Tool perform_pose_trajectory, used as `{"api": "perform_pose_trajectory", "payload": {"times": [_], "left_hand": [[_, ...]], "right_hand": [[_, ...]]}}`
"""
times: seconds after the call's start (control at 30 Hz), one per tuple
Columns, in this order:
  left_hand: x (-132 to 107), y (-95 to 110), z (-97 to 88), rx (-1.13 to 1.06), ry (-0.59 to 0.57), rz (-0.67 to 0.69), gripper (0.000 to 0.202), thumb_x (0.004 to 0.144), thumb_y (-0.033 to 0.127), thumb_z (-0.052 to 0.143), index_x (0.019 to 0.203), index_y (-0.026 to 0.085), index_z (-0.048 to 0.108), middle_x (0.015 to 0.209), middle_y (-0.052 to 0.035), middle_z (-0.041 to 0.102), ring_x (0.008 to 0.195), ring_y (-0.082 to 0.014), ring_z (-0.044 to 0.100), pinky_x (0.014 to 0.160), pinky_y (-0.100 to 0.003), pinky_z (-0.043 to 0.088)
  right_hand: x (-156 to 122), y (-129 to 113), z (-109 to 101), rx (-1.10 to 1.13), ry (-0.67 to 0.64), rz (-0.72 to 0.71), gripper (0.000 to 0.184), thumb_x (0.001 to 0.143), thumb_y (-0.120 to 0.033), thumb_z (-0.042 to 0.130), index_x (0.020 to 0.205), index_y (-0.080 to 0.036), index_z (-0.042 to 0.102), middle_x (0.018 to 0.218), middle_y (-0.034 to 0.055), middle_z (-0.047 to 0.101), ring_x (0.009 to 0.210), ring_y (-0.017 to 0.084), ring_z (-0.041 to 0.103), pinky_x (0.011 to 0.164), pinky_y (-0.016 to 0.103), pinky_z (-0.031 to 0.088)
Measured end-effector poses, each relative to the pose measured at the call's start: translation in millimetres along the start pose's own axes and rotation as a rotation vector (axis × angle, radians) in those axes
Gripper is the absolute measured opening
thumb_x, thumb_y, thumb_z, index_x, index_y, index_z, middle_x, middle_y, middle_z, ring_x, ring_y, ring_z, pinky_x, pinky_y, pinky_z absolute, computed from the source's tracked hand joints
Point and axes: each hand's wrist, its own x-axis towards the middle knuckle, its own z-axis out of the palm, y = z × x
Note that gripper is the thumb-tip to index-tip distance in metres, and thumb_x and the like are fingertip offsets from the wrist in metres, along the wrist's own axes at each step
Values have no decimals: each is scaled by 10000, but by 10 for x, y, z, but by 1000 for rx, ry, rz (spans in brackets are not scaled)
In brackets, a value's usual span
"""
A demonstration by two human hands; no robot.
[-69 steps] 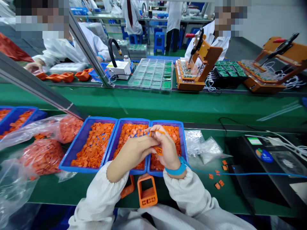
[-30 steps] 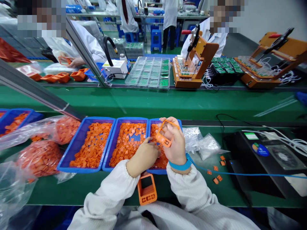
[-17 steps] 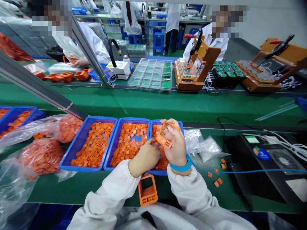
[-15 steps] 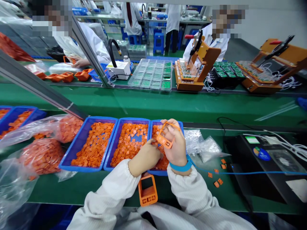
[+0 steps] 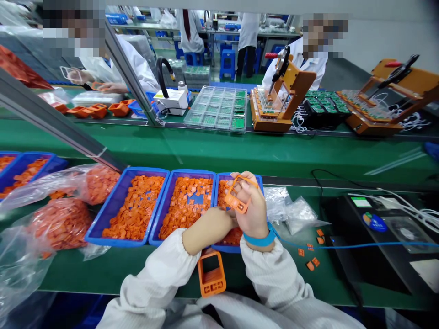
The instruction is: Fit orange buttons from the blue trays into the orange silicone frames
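Observation:
My right hand (image 5: 254,212), with a blue band round its wrist, grips an orange plastic frame (image 5: 237,204) with a rectangular opening. The frame is held tilted above the right-hand blue bin (image 5: 216,192). My left hand (image 5: 214,225) is just left of it, over the same bin, its back turned up. Its fingers go behind my right hand and are hidden, so I cannot see what they hold. Small flat orange pieces (image 5: 224,186) lie in that bin. Below my left wrist, an orange housing (image 5: 212,276) stands on the green bench near its front edge.
Two more blue bins of orange pieces, a middle one (image 5: 172,183) and a left one (image 5: 99,224), stand alongside. Bagged orange pieces (image 5: 63,219) lie farther left. Clear bags (image 5: 298,210), loose pieces (image 5: 310,247) and a black device (image 5: 377,256) are at right. A blue cord (image 5: 343,247) runs from my wristband.
My left hand has turned and moved slightly right, its fingers passing behind my right hand. My right hand still holds the frame. Across the bench, a co-worker's hand has lifted a pale frame.

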Motion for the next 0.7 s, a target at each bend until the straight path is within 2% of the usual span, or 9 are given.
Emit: {"api": "perform_pose_trajectory", "payload": {"times": [0.07,0.13,0.2,0.27,0.4,0.53,0.7], "left_hand": [[-27,4,-101,-24,17,-35,174,974,98,625,1005,170,780,918,-92,779,702,-225,739,634,-315,564],[-72,-4,-231,-136,79,-48,178,986,107,627,1035,185,779,1022,-81,785,801,-216,762,691,-297,589],[-139,-26,-374,-322,202,-41,167,1000,118,634,1039,191,779,1062,-65,786,924,-204,766,813,-286,605],[-223,-57,-511,-488,345,-38,145,1008,140,652,1047,187,783,1026,-57,788,953,-185,756,877,-275,596],[-384,-111,-712,-661,535,-75,151,1004,191,693,1107,205,802,981,-57,786,894,-163,742,834,-264,592],[-462,-135,-786,-719,614,-117,170,983,172,720,1112,219,819,961,-50,775,883,-153,730,824,-253,585],[-481,-149,-784,-731,632,-174,211,961,163,744,1164,208,780,976,-49,772,836,-146,734,739,-230,585]], "right_hand": [[3,-9,-3,-3,-1,-6,155,804,-225,731,949,-237,678,1038,14,742,860,136,723,705,235,609],[8,-20,-5,4,-2,-11,145,812,-230,726,948,-240,677,1045,14,740,859,132,720,697,228,607],[15,-31,-6,14,1,-19,135,814,-231,718,941,-243,675,1047,12,736,849,129,713,690,228,606],[23,-37,-7,14,2,-27,129,812,-227,712,934,-242,673,1044,12,732,841,128,707,688,232,605],[29,-27,-15,-8,-17,-24,126,821,-224,715,940,-238,676,1032,11,739,843,129,713,702,234,603],[7,15,-14,-18,-30,-13,144,825,-215,712,960,-251,678,1034,2,753,877,131,722,749,236,597],[-25,80,-1,-34,-50,26,162,832,-237,712,978,-272,652,1074,-8,739,908,143,711,761,256,583]]}}
